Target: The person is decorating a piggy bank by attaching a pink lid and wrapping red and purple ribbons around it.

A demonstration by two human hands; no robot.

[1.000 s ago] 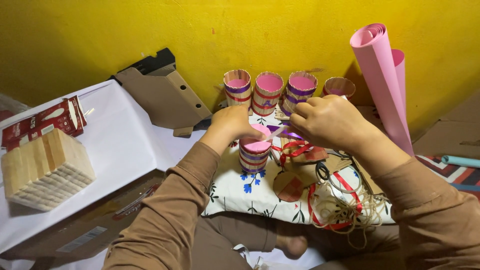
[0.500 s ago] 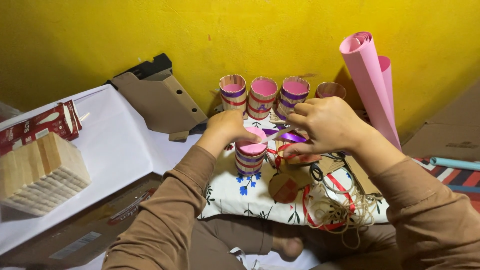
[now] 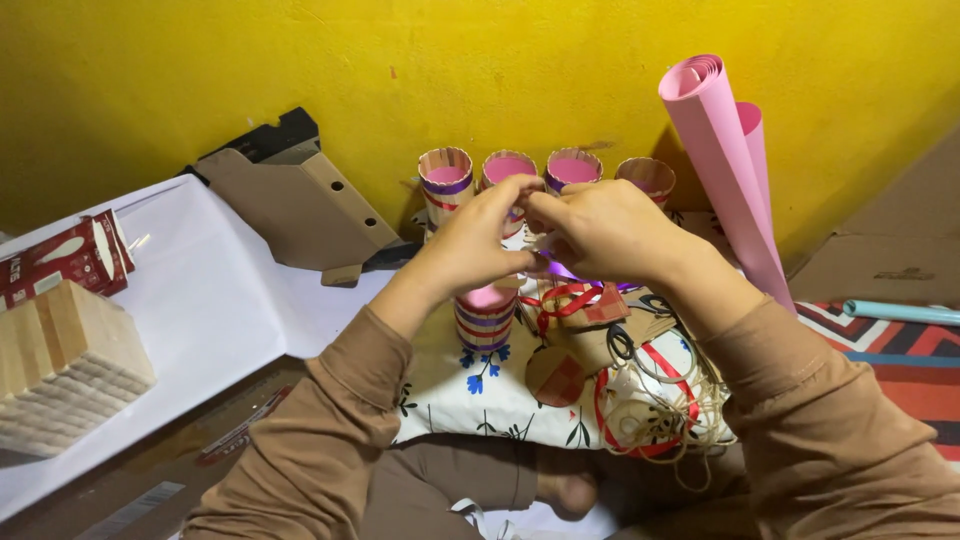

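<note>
My left hand point(image 3: 480, 240) and my right hand point(image 3: 600, 230) meet fingertip to fingertip above a small stick-built cup point(image 3: 485, 318) with a pink inside and purple and red bands. Both pinch a purple ribbon point(image 3: 562, 270) that trails down to the right of the cup. The cup stands on a white flowered cushion point(image 3: 480, 400) on my lap. Red ribbon point(image 3: 570, 300) and a brown cardboard piece lie just under my right hand.
Several similar banded cups point(image 3: 446, 178) line the yellow wall. Two rolled pink papers point(image 3: 722, 160) lean at the right. Folded cardboard point(image 3: 300, 210) lies left of the cups, a block of wooden sticks point(image 3: 60, 360) on white paper point(image 3: 210, 300) far left. Scissors, red ribbon and twine point(image 3: 660, 400) lie on the cushion.
Both hands have risen from beside the cup and come together above it, drawing the purple ribbon up between the fingertips. The camera view has shifted slightly.
</note>
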